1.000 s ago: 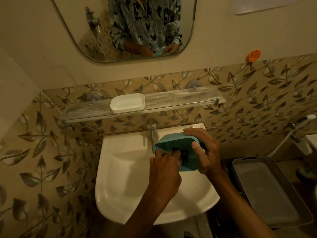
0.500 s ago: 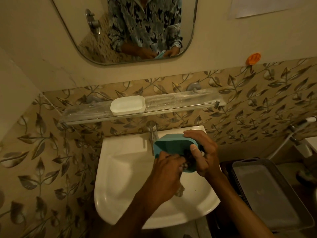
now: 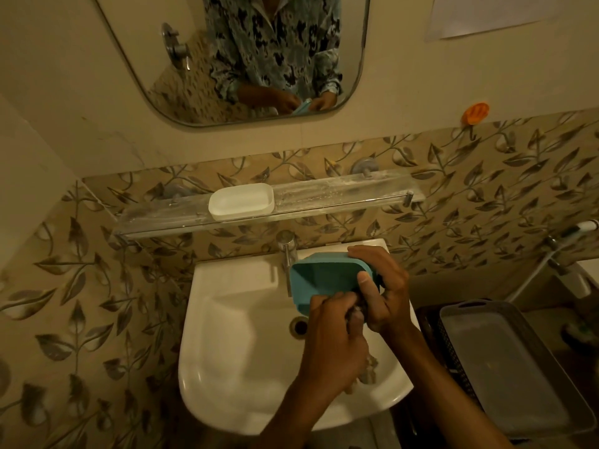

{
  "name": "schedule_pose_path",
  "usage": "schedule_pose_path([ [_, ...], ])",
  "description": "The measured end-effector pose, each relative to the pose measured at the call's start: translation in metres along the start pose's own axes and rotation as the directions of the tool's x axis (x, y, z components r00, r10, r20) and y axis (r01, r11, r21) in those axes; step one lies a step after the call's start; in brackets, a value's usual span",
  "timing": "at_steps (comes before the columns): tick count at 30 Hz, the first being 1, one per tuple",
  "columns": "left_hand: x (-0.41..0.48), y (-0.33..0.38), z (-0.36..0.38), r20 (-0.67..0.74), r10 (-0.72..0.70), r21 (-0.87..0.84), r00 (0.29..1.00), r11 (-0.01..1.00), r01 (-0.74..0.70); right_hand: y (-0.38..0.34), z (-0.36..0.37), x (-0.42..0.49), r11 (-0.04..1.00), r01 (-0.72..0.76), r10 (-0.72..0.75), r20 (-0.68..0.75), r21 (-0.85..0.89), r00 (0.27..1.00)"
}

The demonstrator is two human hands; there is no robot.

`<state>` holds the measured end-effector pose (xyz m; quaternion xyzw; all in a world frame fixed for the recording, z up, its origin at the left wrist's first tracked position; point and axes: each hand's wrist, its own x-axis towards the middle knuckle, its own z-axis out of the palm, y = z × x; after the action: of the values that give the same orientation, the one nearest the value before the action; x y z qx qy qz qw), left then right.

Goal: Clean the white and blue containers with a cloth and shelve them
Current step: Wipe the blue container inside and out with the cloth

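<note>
Bathroom sink (image 3: 227,335) fills mid-frame. White container (image 3: 241,201) sits shelved above; my right hand (image 3: 384,286) grips the blue container (image 3: 324,280) at centre, left hand (image 3: 334,345) clutching the cloth (image 3: 356,314) against it. Blue's shelving remains.

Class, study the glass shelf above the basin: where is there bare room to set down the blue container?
The glass shelf is bare from the white container rightward to its right end, with a shorter bare strip to that container's left. It is crowded over the basin, where both hands hold the blue container.
</note>
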<state>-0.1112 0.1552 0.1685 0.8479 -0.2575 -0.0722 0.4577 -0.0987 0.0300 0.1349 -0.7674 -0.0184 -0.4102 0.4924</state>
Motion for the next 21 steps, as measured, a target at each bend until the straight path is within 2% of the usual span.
schedule_pose_path([
  [3, 0.004, -0.006, -0.007, 0.137, -0.029, -0.084, 0.990, 0.996, 0.041, -0.001, -0.001, 0.004, 0.999, 0.000, -0.001, -0.019, -0.043, 1.000],
  [5, 0.002, -0.011, -0.010, 0.150, 0.089, 0.074, 0.985, 0.992, -0.101, -0.004, -0.001, 0.006, 0.999, -0.015, 0.014, -0.030, -0.032, 0.999],
  [7, 0.003, -0.015, -0.014, 0.168, 0.214, 0.298, 0.962, 0.919, -0.256, -0.006, 0.000, 0.006, 1.000, -0.022, 0.022, -0.027, 0.006, 0.999],
  [8, 0.006, -0.018, -0.019, 0.208, 0.228, 0.383, 0.951, 0.876, -0.294, -0.006, -0.002, 0.005, 1.000, -0.021, 0.022, -0.015, 0.022, 1.000],
  [11, 0.015, -0.031, -0.036, 0.323, 0.144, 0.586, 0.935, 0.746, -0.317, -0.005, -0.012, 0.004, 0.999, -0.024, 0.021, 0.056, 0.047, 0.998],
  [13, 0.017, -0.036, -0.040, 0.321, 0.059, 0.704, 0.945, 0.652, -0.280, -0.004, -0.016, 0.007, 1.000, -0.012, 0.009, 0.115, 0.027, 0.993],
  [14, 0.015, -0.035, -0.039, 0.309, 0.021, 0.729, 0.951, 0.638, -0.250, -0.004, -0.016, 0.008, 1.000, -0.008, 0.006, 0.129, 0.013, 0.992],
  [15, 0.012, -0.033, -0.035, 0.297, -0.005, 0.729, 0.955, 0.648, -0.224, -0.004, -0.016, 0.009, 1.000, -0.013, 0.011, 0.126, 0.011, 0.992],
  [17, 0.004, -0.025, -0.022, 0.267, -0.013, 0.652, 0.964, 0.739, -0.170, -0.005, -0.014, 0.009, 0.999, -0.027, 0.025, 0.086, 0.027, 0.996],
  [19, -0.002, -0.017, -0.013, 0.212, -0.011, 0.498, 0.977, 0.862, -0.098, -0.005, -0.009, 0.006, 1.000, -0.011, 0.010, 0.071, 0.010, 0.997],
  [21, -0.005, -0.009, -0.009, 0.179, -0.012, 0.342, 0.984, 0.939, -0.050, -0.003, -0.003, -0.001, 1.000, -0.009, 0.011, 0.074, -0.022, 0.997],
])
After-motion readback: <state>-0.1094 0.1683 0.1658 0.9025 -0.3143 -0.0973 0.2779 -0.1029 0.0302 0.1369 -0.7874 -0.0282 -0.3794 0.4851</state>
